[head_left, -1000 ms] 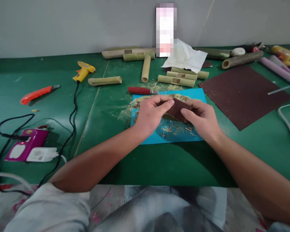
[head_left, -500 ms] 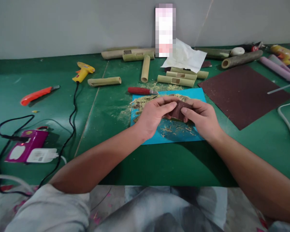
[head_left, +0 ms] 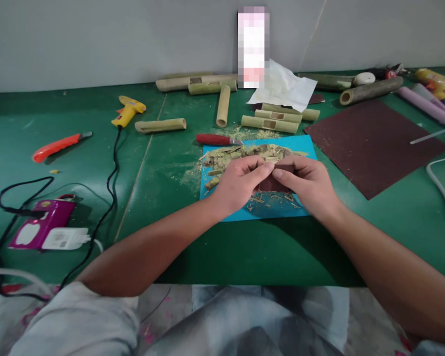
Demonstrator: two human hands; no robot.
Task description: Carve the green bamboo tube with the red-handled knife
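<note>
Both hands are meeting over the blue mat (head_left: 241,210): the left hand (head_left: 237,185) and right hand (head_left: 307,184) are pinching a dark sandpaper scrap (head_left: 272,184) between fingertips, keeping it above the shavings (head_left: 241,154) just beyond them.

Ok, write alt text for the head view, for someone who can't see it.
Two bare hands, left hand and right hand, meet over a blue mat strewn with bamboo shavings, together gripping a small dark brown sandpaper piece. Around them on the green table lie bamboo tubes, a red-handled knife and a yellow glue gun.
</note>
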